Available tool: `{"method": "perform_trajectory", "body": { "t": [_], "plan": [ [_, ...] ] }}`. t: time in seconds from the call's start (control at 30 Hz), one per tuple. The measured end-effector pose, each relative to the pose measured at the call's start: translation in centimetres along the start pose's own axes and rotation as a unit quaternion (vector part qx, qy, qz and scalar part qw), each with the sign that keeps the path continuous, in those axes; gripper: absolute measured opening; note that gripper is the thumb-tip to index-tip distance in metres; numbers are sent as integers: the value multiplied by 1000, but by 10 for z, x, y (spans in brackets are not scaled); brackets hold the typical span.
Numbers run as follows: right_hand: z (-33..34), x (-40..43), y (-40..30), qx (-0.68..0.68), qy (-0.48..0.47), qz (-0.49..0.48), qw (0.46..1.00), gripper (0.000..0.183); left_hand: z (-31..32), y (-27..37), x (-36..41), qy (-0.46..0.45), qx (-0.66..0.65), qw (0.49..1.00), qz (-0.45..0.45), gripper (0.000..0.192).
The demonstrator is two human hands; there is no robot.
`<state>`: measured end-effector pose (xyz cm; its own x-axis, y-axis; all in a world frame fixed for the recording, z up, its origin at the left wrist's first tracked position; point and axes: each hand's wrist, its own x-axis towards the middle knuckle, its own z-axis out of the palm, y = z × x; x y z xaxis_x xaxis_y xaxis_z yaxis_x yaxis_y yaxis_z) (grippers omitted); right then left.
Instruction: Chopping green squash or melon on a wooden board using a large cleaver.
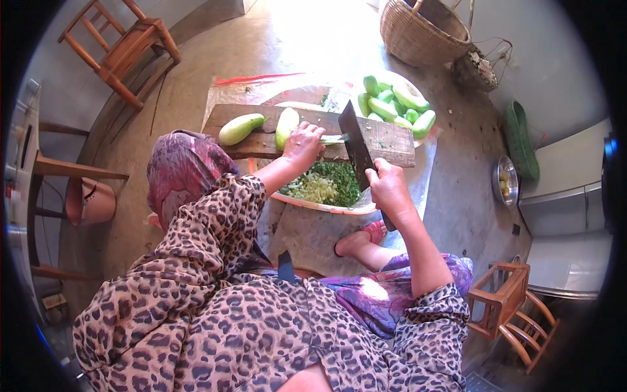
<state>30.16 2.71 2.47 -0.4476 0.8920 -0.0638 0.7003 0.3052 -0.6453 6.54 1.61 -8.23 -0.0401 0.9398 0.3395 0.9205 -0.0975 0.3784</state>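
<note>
A wooden chopping board [392,142] lies across a wide basin [338,210]. My right hand [390,188] grips the handle of a dark cleaver [356,142], its blade slanting over the board near the right end. Just left of the blade, my left hand [302,143] holds pale green cut strips [333,139] against the wood; its palm side is hidden. A pale green gourd [286,128] is close behind that hand, partly covered by it. Another gourd [241,129] rests at the board's left end. Chopped green and pale pieces [323,188] fill the basin below.
Several green gourds [387,105] are heaped in a container beyond the board's right end. Plastic sheeting [423,161] is spread beneath. A wicker basket [416,36], wooden chairs [130,46], a pink bucket [91,201] and a metal bowl [505,181] stand around the floor.
</note>
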Motion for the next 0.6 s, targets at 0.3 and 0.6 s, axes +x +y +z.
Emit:
{"method": "perform_trajectory", "body": {
  "t": [0.3, 0.6],
  "plan": [
    [15, 1, -16, -102, -8, -36, 994, 15, 16, -15, -6, 42, 3, 998, 47, 12],
    [30, 9, 6, -155, 10, -120, 981, 16, 19, -13, -9, 59, 4, 996, 62, 10]
  ]
}}
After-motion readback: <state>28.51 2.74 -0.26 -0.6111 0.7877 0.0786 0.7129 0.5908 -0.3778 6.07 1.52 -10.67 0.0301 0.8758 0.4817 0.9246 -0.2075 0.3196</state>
